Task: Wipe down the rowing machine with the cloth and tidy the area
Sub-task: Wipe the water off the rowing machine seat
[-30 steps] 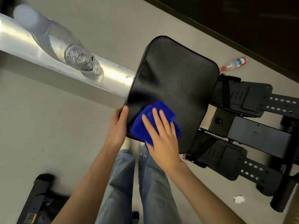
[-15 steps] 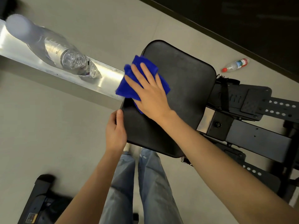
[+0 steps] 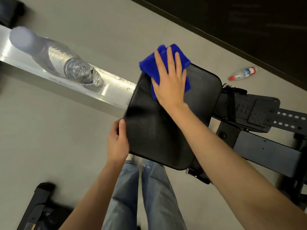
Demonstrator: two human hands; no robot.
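The rowing machine's black padded seat [image 3: 154,130] sits on a silver rail [image 3: 108,87] in the middle of the head view. A blue cloth [image 3: 149,63] lies on the seat's far corner, partly hanging over the edge. My right hand [image 3: 171,80] presses flat on the cloth with fingers spread. My left hand [image 3: 117,143] grips the seat's near left edge, thumb on top.
A clear plastic water bottle [image 3: 69,63] stands on the rail to the left. A small red-capped bottle [image 3: 242,73] lies on the floor at the far right by the dark wall. Black footrests [image 3: 259,112] extend right. A dark object [image 3: 38,208] sits bottom left.
My right hand slid the cloth from the seat's near edge up to its far left edge, then rightward along the far corner. My left hand stayed on the seat's edge.
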